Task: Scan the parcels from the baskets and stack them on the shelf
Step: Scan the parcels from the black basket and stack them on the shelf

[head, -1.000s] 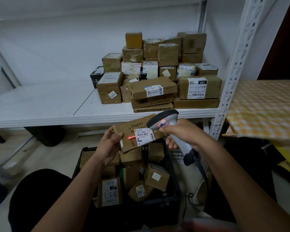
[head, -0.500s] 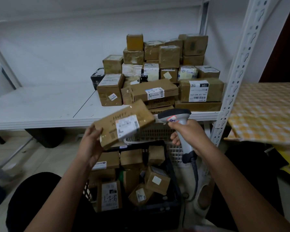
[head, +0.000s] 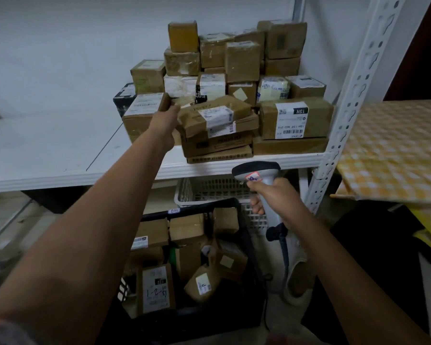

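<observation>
White metal shelf (head: 60,155), cardboard parcels heaped at its right end.
The left hand (head: 166,120) grips a flat labelled parcel (head: 215,115) atop the front stack; the right hand (head: 275,199) clasps a barcode scanner (head: 258,175) above the black basket (head: 244,220) of parcels.

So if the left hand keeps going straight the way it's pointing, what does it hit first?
Probably the tilted flat parcel atop the front stack; the left hand is already at its left end, though blur hides any contact.
</observation>
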